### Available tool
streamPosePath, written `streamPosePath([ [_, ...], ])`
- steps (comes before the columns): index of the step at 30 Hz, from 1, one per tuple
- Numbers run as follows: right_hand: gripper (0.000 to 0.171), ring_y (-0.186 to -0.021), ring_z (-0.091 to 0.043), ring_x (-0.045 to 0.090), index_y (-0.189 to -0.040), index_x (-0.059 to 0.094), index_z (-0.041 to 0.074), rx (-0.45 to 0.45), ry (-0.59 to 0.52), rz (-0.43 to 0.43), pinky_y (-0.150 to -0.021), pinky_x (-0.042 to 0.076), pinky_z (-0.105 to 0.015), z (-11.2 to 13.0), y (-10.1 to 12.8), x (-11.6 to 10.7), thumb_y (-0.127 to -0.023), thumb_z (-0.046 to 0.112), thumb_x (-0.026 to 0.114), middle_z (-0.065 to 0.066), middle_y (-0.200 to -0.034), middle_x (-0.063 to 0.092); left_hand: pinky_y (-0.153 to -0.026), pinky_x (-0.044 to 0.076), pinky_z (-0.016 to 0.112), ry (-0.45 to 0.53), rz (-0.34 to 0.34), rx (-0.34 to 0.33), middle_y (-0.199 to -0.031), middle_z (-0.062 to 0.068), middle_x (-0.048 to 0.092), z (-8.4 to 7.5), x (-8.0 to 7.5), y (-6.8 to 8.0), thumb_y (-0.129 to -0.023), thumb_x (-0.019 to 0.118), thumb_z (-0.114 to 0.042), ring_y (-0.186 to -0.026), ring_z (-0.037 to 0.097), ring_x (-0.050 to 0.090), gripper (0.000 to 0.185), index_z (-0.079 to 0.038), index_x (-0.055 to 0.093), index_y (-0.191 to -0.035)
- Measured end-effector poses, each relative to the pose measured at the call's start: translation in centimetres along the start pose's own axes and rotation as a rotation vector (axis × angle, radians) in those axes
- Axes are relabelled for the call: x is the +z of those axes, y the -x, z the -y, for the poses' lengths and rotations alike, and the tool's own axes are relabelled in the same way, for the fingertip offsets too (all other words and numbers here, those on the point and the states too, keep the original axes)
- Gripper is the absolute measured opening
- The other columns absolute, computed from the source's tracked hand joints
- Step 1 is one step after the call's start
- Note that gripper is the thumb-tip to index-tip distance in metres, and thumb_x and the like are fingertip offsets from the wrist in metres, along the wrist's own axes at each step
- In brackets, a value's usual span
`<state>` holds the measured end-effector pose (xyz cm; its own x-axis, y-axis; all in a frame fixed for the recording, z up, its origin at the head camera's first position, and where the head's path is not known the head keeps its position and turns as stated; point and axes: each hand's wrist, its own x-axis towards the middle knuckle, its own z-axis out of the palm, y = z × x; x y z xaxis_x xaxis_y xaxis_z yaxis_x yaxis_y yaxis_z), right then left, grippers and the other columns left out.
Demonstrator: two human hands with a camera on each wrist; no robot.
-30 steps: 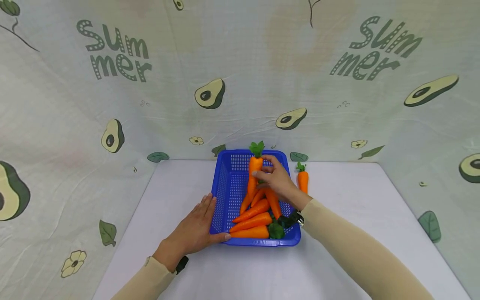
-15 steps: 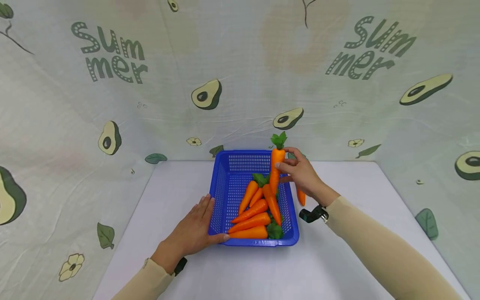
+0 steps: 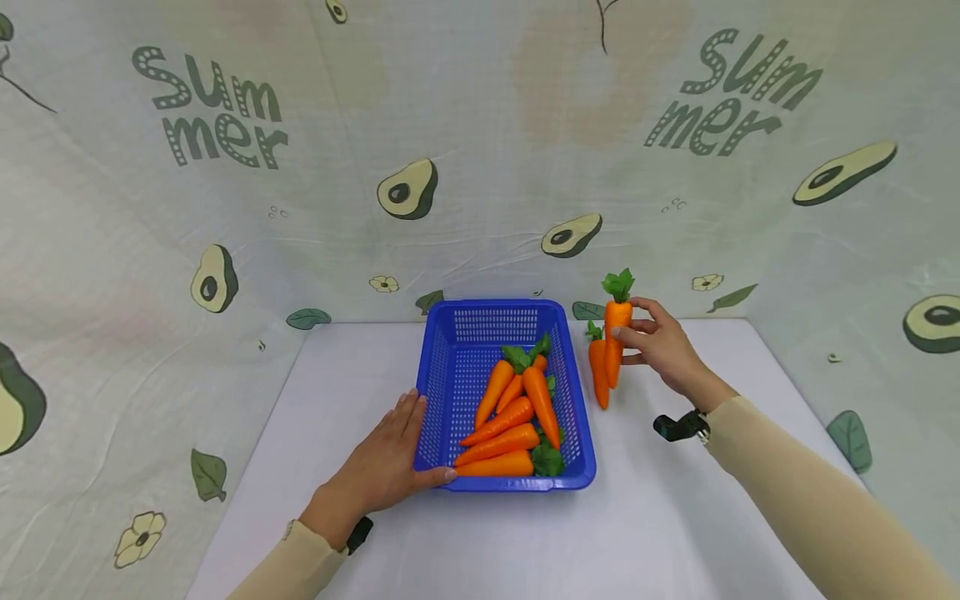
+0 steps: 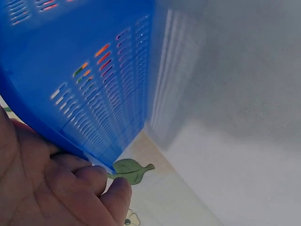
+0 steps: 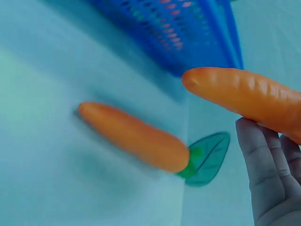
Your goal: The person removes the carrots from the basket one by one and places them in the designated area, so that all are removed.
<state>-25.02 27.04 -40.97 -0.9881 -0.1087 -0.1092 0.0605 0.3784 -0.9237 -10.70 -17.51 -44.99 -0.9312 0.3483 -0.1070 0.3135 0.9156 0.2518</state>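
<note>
My right hand (image 3: 654, 342) grips an orange carrot (image 3: 615, 342) with green leaves, held upright just right of the blue basket (image 3: 438, 392); the right wrist view shows the same carrot (image 5: 244, 96) above my fingers (image 5: 263, 169). A second carrot (image 3: 597, 373) lies on the white table beside it, also the lower carrot (image 5: 134, 136) in the right wrist view. Several carrots (image 3: 506, 421) lie in the basket. My left hand (image 3: 386, 462) rests flat against the basket's left front corner, its fingers (image 4: 80, 188) pressing the blue wall (image 4: 89, 80).
The white table (image 3: 675, 517) stretches right of and in front of the basket. An avocado-print cloth backdrop (image 3: 480, 150) closes the back and both sides. A black wrist strap (image 3: 678, 427) shows at my right cuff.
My right hand lifted a carrot out of the basket and carried it right, over the rim, down beside the carrot lying on the table. The left hand stayed on the basket.
</note>
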Motion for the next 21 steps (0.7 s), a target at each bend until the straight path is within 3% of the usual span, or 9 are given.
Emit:
streamPosePath([
  [10, 0.087, -0.123, -0.047, 0.065, -0.170, 0.011, 0.011, 0.103, 0.061, -0.008, -0.096, 0.059, -0.056, -4.1, -0.4, -1.7, -0.106, 0.036, 0.065, -0.037, -0.155, 0.042, -0.130, 0.025, 0.052, 0.006, -0.007, 0.006, -0.176, 0.021, 0.013, 0.1, 0.2, 0.0, -0.086, 0.057, -0.086, -0.163, 0.037, 0.018, 0.126, 0.001, 0.015, -0.168],
  [21, 0.081, -0.121, -0.045, 0.066, -0.169, 0.018, 0.008, 0.194, 0.103, -0.014, -0.091, 0.063, -0.050, -6.9, -1.5, -1.5, -0.106, 0.030, 0.064, -0.038, -0.152, 0.046, -0.130, 0.025, 0.052, 0.013, 0.000, 0.016, -0.176, 0.022, 0.011, 0.3, 0.3, 0.0, -0.086, 0.054, -0.089, -0.163, 0.038, 0.019, 0.128, 0.002, 0.013, -0.168],
])
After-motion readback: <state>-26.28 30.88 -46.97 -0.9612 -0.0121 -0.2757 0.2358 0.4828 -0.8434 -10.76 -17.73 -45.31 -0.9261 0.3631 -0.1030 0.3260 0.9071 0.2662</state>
